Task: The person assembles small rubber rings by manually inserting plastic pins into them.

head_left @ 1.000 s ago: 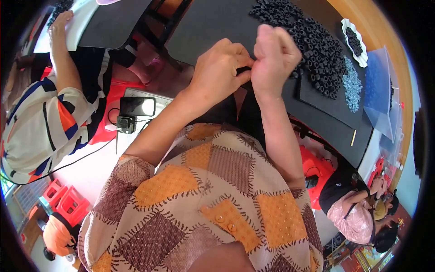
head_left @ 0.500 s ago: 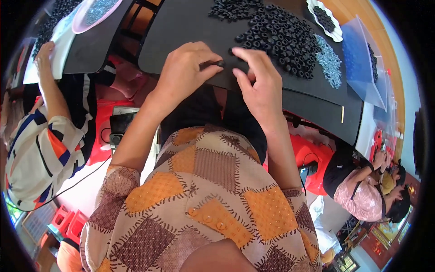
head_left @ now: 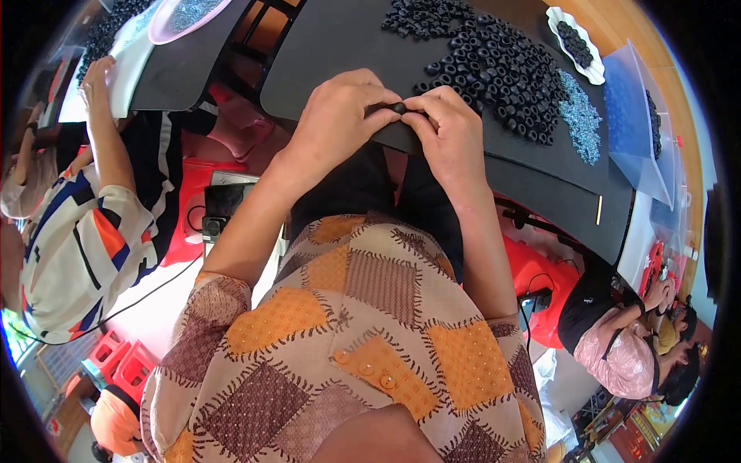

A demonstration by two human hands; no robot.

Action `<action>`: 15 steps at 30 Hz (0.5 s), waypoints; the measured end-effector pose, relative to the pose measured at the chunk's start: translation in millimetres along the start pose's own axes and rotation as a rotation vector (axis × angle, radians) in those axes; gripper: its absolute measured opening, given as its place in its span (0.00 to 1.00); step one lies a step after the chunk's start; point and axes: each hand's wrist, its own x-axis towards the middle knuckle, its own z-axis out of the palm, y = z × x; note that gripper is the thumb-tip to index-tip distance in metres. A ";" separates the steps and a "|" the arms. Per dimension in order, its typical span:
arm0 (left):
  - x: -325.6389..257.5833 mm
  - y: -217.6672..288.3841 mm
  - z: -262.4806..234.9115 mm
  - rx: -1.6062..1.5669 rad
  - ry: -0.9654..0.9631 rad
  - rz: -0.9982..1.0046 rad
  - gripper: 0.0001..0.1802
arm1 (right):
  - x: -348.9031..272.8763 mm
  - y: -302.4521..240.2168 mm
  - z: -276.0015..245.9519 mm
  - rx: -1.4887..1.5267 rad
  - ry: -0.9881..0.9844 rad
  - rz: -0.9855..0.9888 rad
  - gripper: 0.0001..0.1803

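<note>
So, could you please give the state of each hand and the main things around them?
Left hand: pinching the small black piece
Right hand: touching that piece; grip unclear
Small black piece: held between fingertips
Black rings: loose, heaped
Light-blue bits: loose, piled
White dish: holding dark pieces
Clear bin: dark contents showing

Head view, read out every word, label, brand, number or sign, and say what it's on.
No readable text anywhere.
Red-and-yellow panel, lower right: any markings too small and blurred.
Small black piece in the left hand: no lettering visible.
Black ring-shaped pieces heaped on the table: none visible.
</note>
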 end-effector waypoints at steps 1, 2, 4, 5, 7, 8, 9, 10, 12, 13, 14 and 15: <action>-0.6 0.0 0.1 -0.005 -0.002 0.009 0.11 | 0.2 0.7 0.1 0.026 0.012 -0.009 0.07; -0.9 0.8 -0.2 -0.005 -0.003 0.007 0.11 | 0.4 1.0 -0.9 0.026 0.011 -0.008 0.07; -0.8 3.6 -2.2 -0.102 -0.026 -0.037 0.10 | 0.7 -0.8 -4.5 0.077 0.015 -0.030 0.07; -0.3 4.8 -3.8 -0.102 -0.028 -0.039 0.10 | 0.7 -2.1 -5.8 0.077 0.013 -0.028 0.07; 1.1 7.4 -7.8 -0.175 -0.072 -0.080 0.11 | 0.4 -5.7 -8.5 0.195 0.022 0.025 0.06; 1.6 9.5 -10.1 -0.175 -0.073 -0.083 0.11 | 0.5 -9.6 -11.3 0.197 0.020 0.027 0.06; 2.1 11.8 -12.4 -0.218 -0.105 -0.122 0.11 | 1.1 -14.5 -14.9 0.244 0.011 0.072 0.06; 1.6 13.3 -13.9 -0.260 -0.134 -0.161 0.11 | 1.7 -18.2 -17.5 0.291 0.001 0.117 0.05; 0.8 10.2 -12.1 -0.337 -0.155 -0.219 0.11 | 2.4 -18.8 -19.9 0.340 -0.015 0.131 0.06; 0.4 7.6 -11.3 -0.412 -0.176 -0.272 0.12 | 2.8 -18.4 -20.5 0.389 -0.027 0.145 0.06; 0.2 5.7 -10.6 -0.410 -0.174 -0.275 0.12 | 3.8 -17.9 -21.2 0.392 -0.030 0.145 0.06; 0.3 4.2 -9.7 -0.468 -0.181 -0.303 0.12 | 5.4 -16.6 -21.9 0.393 -0.055 0.157 0.06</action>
